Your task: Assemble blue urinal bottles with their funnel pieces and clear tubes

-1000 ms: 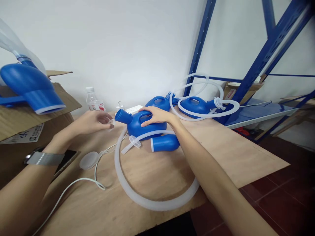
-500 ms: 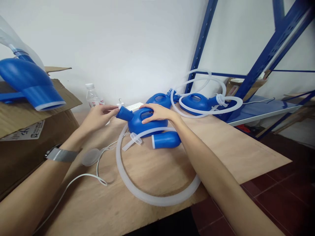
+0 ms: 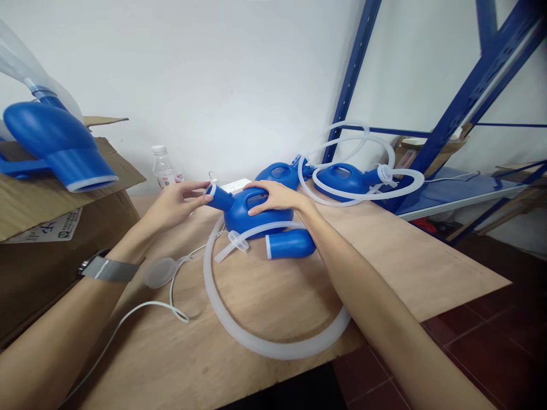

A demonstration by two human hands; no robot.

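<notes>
1 blue rack (image 3: 474, 94), standing to your right. 1 wooden desk (image 3: 405, 273), before you. 1 cardboard box (image 3: 100, 213), at your left, a blue fitting (image 3: 55, 136) over its top. 1 translucent hose (image 3: 273, 348), looped across the desk nearest you. 1 blue bottle (image 3: 239, 217), upright on the desk at mid-view, its neck angled up and leftward; your right hand (image 3: 280, 196) is clamped on its handle. 2 further blue bottles (image 3: 346, 185), behind it toward the rack, with coiled tubing. 1 blue cup (image 3: 293, 245), on its side in front of the upright bottle. 1 clear bottle (image 3: 162, 166), beyond your left hand (image 3: 175, 202). 1 round lid (image 3: 160, 272), flat near your left wrist. 1 whitish ring (image 3: 212, 191), at the bottle's mouth, pinched by your left hand; your 2 hands are apart.
</notes>
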